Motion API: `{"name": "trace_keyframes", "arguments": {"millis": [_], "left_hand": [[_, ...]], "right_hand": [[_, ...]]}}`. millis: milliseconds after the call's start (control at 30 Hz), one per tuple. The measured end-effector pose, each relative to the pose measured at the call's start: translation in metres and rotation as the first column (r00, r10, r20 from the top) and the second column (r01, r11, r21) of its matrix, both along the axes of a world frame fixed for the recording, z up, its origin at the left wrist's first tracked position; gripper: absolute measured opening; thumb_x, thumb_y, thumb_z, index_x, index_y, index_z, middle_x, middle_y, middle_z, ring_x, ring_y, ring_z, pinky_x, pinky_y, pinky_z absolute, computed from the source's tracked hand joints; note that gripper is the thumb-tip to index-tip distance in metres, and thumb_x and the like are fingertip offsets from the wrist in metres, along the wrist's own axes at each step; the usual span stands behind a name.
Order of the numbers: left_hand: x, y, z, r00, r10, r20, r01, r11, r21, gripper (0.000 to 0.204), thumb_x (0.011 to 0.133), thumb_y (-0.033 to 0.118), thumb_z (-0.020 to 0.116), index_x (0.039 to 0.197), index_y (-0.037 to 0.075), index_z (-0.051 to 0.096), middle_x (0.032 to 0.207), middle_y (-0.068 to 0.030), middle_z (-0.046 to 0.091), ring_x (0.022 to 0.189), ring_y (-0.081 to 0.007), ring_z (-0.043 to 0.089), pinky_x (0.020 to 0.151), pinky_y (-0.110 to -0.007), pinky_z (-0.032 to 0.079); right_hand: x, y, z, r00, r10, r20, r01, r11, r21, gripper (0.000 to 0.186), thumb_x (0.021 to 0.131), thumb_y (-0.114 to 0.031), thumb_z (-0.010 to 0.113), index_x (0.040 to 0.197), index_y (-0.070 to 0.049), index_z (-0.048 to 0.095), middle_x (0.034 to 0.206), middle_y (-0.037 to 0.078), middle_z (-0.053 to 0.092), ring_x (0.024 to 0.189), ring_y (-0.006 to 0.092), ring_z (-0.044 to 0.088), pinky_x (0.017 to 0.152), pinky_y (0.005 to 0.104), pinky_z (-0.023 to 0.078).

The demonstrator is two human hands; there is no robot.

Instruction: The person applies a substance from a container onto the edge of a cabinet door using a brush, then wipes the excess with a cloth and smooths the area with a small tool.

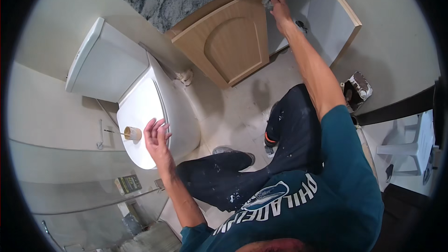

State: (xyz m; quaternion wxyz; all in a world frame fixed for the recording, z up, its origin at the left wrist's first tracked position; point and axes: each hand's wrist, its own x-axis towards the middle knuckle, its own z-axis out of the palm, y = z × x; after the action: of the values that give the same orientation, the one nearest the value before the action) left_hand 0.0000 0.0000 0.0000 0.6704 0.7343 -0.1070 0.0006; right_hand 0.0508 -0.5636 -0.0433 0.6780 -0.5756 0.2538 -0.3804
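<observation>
My right hand (280, 8) reaches up into an open wooden cabinet, fingers closed on a small crumpled white item (268, 1), possibly a rag. The open cabinet door (338, 23) has dark metal hinges. My left hand (156, 137) hovers over the white toilet lid (142, 105), fingers apart and loosely curled. Just left of it, a small yellowish cup (133, 133) with a thin stick or brush handle sits on the lid.
A closed cabinet door (231, 42) is under a granite counter (158, 2). A dark, paint-stained container (357, 91) stands by the right wall. A white plastic stool (410, 147) is beyond the doorway. A glass panel (74, 163) runs at lower left.
</observation>
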Motion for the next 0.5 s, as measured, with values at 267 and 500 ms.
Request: {"name": "trace_keyframes", "arguments": {"millis": [267,500], "left_hand": [[-0.002,-0.103,0.059,0.936,-0.259,0.24,0.258,0.966,0.038,0.033,0.103,0.015,0.065,0.132,-0.001,0.058,0.121,-0.0124,0.068,0.112,-0.0197,0.065,0.092,-0.031,0.053],[-0.004,-0.228,0.073,0.545,-0.579,0.606,0.368,0.815,0.448,0.052,0.091,0.029,0.079,0.133,0.002,0.061,0.134,-0.0151,0.065,0.124,-0.0314,0.061,0.107,-0.044,0.047]], "right_hand": [[-0.017,-0.03,-0.009,0.986,0.166,0.003,-0.162,0.966,-0.201,0.042,0.103,-0.038,0.049,0.124,-0.004,0.059,0.124,0.008,0.061,0.119,0.022,0.054,0.105,0.0362,0.04],[-0.176,0.037,0.004,0.898,0.438,-0.042,-0.426,0.842,-0.331,0.035,0.105,-0.032,0.047,0.117,-0.003,0.062,0.108,0.003,0.066,0.105,0.0127,0.057,0.095,0.0296,0.043]]}}
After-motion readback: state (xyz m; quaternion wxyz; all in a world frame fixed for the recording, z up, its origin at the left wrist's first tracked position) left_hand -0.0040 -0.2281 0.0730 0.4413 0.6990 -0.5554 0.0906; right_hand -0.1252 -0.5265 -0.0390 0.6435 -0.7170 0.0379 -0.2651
